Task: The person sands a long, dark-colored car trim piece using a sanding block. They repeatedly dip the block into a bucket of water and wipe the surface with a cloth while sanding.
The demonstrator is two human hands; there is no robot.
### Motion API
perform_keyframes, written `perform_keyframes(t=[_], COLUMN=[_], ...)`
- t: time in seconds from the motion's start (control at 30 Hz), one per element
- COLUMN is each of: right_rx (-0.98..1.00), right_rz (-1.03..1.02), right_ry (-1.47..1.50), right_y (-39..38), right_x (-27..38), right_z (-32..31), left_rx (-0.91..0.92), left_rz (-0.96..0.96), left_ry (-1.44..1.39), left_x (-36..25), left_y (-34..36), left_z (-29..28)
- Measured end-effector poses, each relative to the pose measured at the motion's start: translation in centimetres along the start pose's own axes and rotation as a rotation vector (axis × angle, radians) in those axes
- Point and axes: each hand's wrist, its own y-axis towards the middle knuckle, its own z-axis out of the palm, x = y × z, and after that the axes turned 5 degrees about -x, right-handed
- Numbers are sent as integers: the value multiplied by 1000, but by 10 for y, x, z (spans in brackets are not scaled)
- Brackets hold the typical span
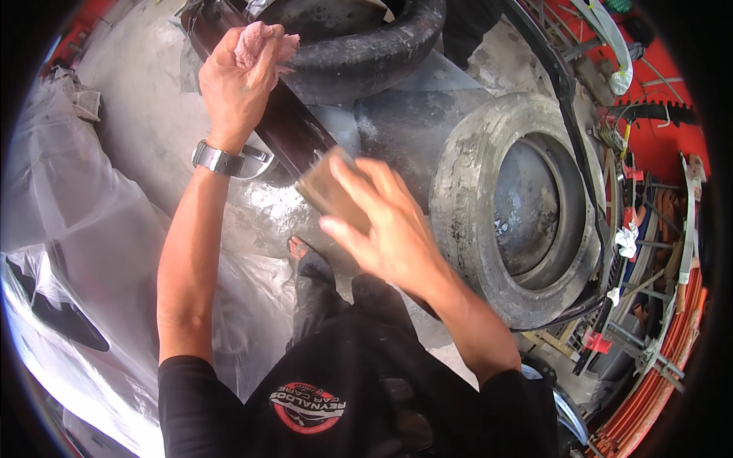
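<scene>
Under the right hand [385, 225]: a brown block [332, 191], blurred, lying over the near end of a long dark strip [294, 131]; the fingers run along one side of it, the thumb sits by the other, and the hold looks firm.
Beyond, in the left hand [237, 91]: a bunched pink cloth [262, 47], clamped in the fist beside the far part of the strip; whether that hand also bears on the strip, I cannot tell.
Between the hands: bare dark strip, slanting from the far left toward the block; the hands are well apart.
Step at the block: rubbing down the strip's surface, as I judge it, with the cloth ready for wiping.
Next move for the block: seemingly an even pass along the strip, palm flat and pressure light near the end, the strip steadied so that it does not slide.
Next move for the cloth: probably a wipe over the rubbed patch, to show any dull or missed spots.
Right of the right hand: a dusty grey tyre [467, 191], well clear of the block.
Left of the left forearm: clear plastic sheeting [92, 175].
</scene>
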Motion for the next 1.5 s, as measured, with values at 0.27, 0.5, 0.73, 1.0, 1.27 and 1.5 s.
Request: perform_keyframes(t=[0.27,0.5,0.73,1.0,1.27,1.5], right_rx=[32,20,66,4,35,-10], right_rz=[24,7,27,60,98,50], right_ry=[50,-39,-38,148,168,74], right_y=[20,-13,-25,14,19,-24], right_x=[0,8,10,-10,-8,-7], right_z=[5,0,-9,6,4,-3], left_rx=[-14,-51,0,45,72,29], left_rz=[20,80,59,-34,-28,-42], left_ry=[160,198,24,-3,-23,-47], left_x=[13,14,4,-1,4,2], left_y=[3,2,3,3,5,3], left_z=[-6,-9,-4,0,-2,-4])
